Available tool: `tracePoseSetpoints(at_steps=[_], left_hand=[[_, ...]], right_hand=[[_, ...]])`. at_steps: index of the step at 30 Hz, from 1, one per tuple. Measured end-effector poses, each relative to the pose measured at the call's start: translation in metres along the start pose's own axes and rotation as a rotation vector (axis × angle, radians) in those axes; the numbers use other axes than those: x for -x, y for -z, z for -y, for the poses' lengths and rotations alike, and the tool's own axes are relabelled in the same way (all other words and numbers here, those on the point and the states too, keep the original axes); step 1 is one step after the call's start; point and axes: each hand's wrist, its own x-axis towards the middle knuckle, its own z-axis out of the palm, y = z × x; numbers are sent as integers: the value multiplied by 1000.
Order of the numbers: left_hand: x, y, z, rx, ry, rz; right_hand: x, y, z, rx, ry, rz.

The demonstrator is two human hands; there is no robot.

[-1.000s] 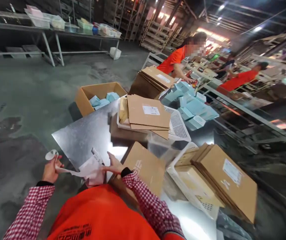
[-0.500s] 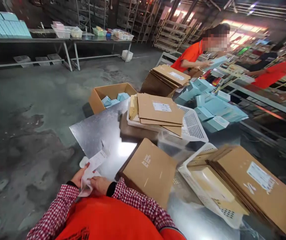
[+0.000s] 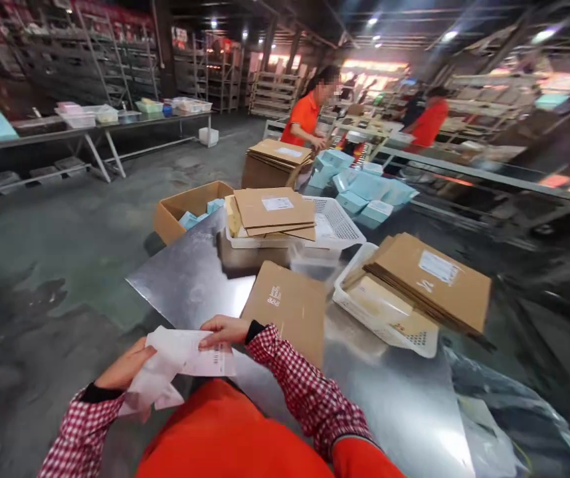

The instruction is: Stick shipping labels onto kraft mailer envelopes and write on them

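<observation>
My left hand (image 3: 124,365) is closed on the left part of some white paper, which looks like printed label sheets with a strip hanging down. At the right end of the same label sheet (image 3: 190,352), my right hand (image 3: 222,330) pinches its upper edge near a printed barcode. Both hands hold it in front of my body, by the near-left edge of the metal table (image 3: 180,265). Just beyond my right forearm lies a flat brown cardboard mailer (image 3: 287,305) with white writing; my sleeve covers part of its near side.
A white basket (image 3: 337,222) bears cardboard mailers, and a second basket (image 3: 387,325) holds a stack of labelled ones. Light blue boxes (image 3: 365,192) lie at the table's far end. An open carton (image 3: 170,222) stands beyond the left edge. A co-worker (image 3: 305,119) stands behind.
My hands have moved apart, spreading the label sheet, and my right hand has shifted to its right end. My view has turned right. The co-worker's hands no longer hold up a blue box.
</observation>
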Motion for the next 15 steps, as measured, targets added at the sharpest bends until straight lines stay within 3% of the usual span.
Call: tracePoseSetpoints(at_steps=[3,6,10,15], left_hand=[[-4,-3,-15,82,-115,135],[-3,-14,-27,236,-183,224],[6,-27,-28,323,-122,204],[21,-47,-30,405,23,331]], right_hand=[[19,-20,3,60,14,-197],[39,-35,18,197,44,-311],[59,-56,33,311,79,-416],[82,-104,14,419,118,-680]])
